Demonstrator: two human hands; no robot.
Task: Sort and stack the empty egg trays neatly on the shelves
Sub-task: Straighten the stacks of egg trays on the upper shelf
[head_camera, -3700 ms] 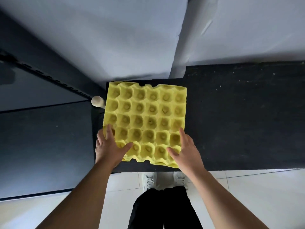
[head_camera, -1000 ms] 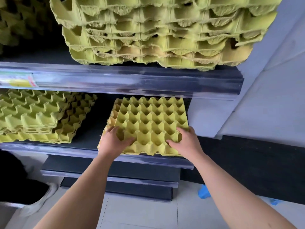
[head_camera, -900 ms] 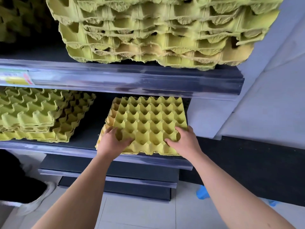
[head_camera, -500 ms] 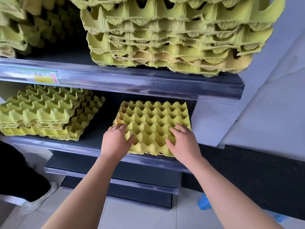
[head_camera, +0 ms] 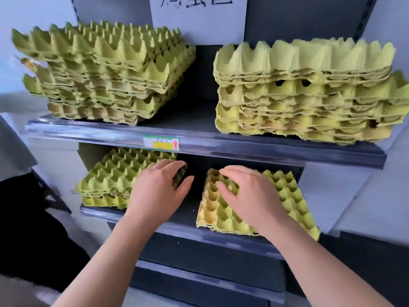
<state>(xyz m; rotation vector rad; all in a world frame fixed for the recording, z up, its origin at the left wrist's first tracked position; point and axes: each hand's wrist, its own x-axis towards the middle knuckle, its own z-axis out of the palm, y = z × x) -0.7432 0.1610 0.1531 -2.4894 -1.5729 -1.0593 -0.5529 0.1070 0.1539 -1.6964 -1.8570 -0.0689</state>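
Most of the job looks done: the upper shelf (head_camera: 243,147) carries a tall left stack (head_camera: 106,69) and a tall right stack (head_camera: 305,89), the lower shelf (head_camera: 177,228) a short stack (head_camera: 115,176). To its right lies a tray (head_camera: 287,196), the right hand (head_camera: 250,196) flat on it, fingers (head_camera: 234,171) spread. The left hand (head_camera: 157,191) hovers beside the short stack, fingers loose and apart, gripping nothing; squaring the tray seems what's left

White paper sign (head_camera: 198,17) with handwritten characters, small green-yellow label (head_camera: 161,142) bearing red arrow
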